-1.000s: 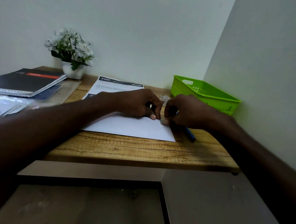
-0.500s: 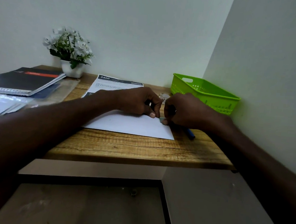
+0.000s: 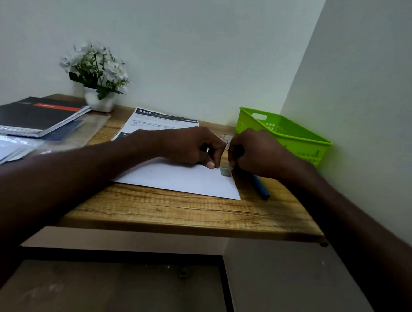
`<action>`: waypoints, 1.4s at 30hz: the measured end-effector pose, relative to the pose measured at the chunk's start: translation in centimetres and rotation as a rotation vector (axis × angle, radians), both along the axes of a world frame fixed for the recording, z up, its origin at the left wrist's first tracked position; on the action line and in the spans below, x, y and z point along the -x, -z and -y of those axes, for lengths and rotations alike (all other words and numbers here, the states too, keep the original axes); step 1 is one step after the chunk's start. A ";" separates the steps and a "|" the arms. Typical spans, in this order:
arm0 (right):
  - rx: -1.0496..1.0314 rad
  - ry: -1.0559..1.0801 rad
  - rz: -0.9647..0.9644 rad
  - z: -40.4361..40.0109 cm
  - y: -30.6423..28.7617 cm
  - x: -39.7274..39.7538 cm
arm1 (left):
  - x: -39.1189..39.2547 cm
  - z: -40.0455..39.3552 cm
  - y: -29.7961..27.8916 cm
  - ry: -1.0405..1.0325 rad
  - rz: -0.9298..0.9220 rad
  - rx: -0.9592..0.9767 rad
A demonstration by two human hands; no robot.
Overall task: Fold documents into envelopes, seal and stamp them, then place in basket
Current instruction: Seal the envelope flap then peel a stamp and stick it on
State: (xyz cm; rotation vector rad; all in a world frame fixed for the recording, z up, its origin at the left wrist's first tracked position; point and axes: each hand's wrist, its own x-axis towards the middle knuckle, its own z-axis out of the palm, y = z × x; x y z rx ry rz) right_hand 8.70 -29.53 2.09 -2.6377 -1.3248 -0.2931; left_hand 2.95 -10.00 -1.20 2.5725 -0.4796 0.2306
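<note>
I'm stamping: both curled hands, left hand (image 3: 191,146) and right hand (image 3: 256,154), meet at the stamp (image 3: 224,171) on the envelope's (image 3: 181,178) far right corner; whether they pinch it, I cannot tell. Next, I'd press it flat, then move the envelope to the basket (image 3: 299,138).

Matt white paper envelope (image 3: 184,178) on grained wooden desk (image 3: 171,212); glossy green plastic basket (image 3: 296,135).

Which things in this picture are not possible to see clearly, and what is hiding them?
All in the head view:
- Stamp: too small to read its design.
- Envelope: its far edge is under the left hand and right hand.
- Blue pen: its upper end is under the right hand.
- Printed sheet: small print blurred, lower part behind the left hand.
- Green basket: its floor hidden by its own walls.
</note>
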 end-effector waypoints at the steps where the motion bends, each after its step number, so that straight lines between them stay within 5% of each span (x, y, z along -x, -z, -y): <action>1: -0.027 0.021 0.020 -0.3 0.3 -0.3 | 0.0 0.0 0.0 0.000 0.005 -0.004; 32: 0.175 0.014 0.050 0.6 -0.7 2.7 | 1.3 1.5 -0.9 -0.084 0.014 -0.129; 37: -0.043 0.074 0.105 0.7 2.2 3.3 | 3.0 2.1 -1.0 -0.213 0.160 -0.231; 42: -0.239 -0.168 -0.042 0.0 4.6 6.0 | 7.8 0.5 -1.0 -0.530 0.413 -0.228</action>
